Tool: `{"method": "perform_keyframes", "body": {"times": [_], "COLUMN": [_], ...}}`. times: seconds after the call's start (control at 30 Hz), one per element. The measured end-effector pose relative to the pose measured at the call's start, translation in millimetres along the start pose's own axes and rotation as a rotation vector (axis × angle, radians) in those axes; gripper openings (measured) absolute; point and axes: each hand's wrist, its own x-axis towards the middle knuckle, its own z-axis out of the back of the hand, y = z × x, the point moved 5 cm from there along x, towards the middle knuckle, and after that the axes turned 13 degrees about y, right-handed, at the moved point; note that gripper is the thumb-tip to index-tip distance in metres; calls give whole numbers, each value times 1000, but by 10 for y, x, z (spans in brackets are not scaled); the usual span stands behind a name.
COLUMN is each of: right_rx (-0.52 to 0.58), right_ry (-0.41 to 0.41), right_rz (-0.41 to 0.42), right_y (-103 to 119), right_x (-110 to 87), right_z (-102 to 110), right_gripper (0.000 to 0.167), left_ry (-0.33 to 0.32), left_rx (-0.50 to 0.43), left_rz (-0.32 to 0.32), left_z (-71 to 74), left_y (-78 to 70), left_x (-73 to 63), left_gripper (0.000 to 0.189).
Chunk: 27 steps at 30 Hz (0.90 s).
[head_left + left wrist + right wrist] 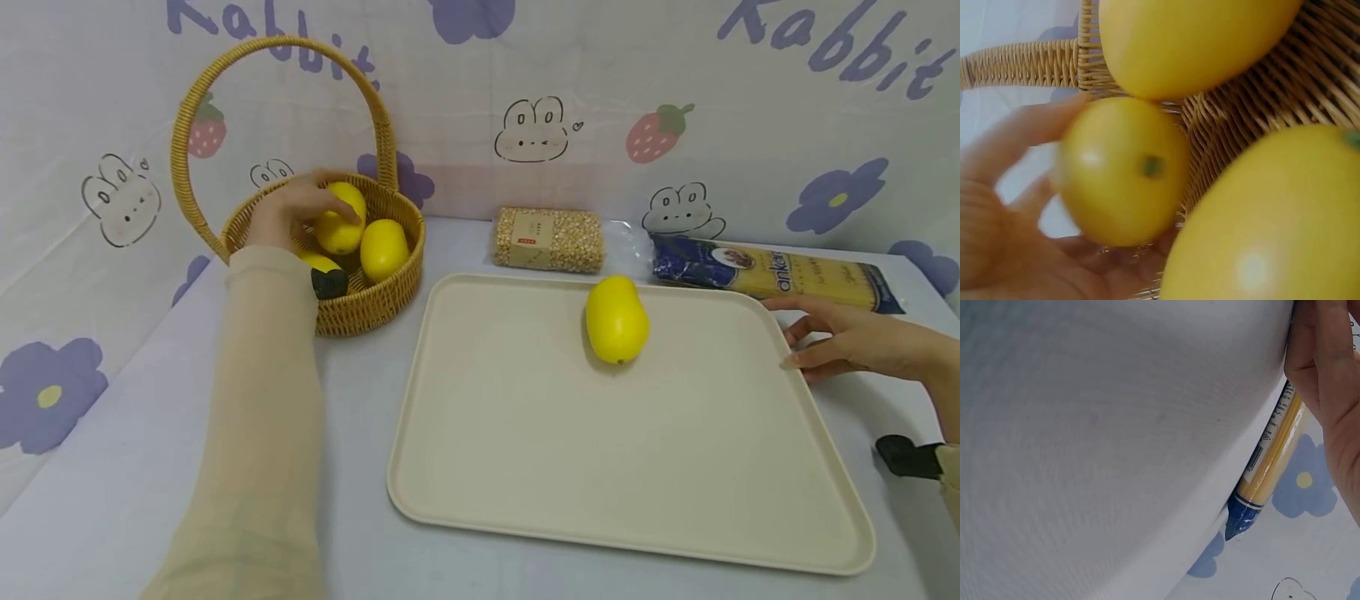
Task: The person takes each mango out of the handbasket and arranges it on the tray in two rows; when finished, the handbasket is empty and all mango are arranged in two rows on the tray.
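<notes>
In the head view my left hand [291,208] reaches into a wicker basket [367,312] and grips a yellow mango [341,221]. Up close in the left wrist view, thumb and fingers lie on opposite sides of that mango [1125,181], which shows a small green stem spot. Another mango [385,250] sits beside it, and a third [318,263] is partly hidden by the wrist. One more mango [617,321] lies on the beige tray [570,450], near its far edge. My right hand [855,342] holds the tray's right rim, its thumb on the edge.
Behind the tray lie a bag of corn kernels [547,240] and a blue-and-yellow pack of spaghetti [780,271]. The basket's tall hoop handle [288,42] arches above my left hand. A printed cloth [450,108] hangs at the back.
</notes>
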Motion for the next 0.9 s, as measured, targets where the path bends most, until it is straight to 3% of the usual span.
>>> {"method": "perform_keyframes", "body": {"times": [0.1, 0.17, 0.27, 0.4, 0.63, 0.9], "right_rx": [-2, -3, -2, -5, -8, 2], "right_ry": [1, 4, 6, 4, 10, 10], "right_rz": [-3, -5, -12, -26, -15, 2], "right_y": [3, 5, 8, 17, 21, 0], "right_x": [-1, -5, -12, -13, -6, 0], "right_z": [8, 13, 22, 24, 12, 3], "right_gripper": [86, 86, 87, 87, 84, 80], "left_ry": [-65, -64, -12, 78, 148, 186], "left_rx": [-78, -113, -120, -57, 56, -16], "left_rz": [-53, -83, -109, -140, -276, -404], "left_z": [53, 54, 27, -42, -196, -393], "left_y": [-108, -189, -299, -417, -621, -812], "left_x": [-24, -41, -65, -104, -195, -283], "left_gripper": [90, 89, 89, 88, 80, 79]}}
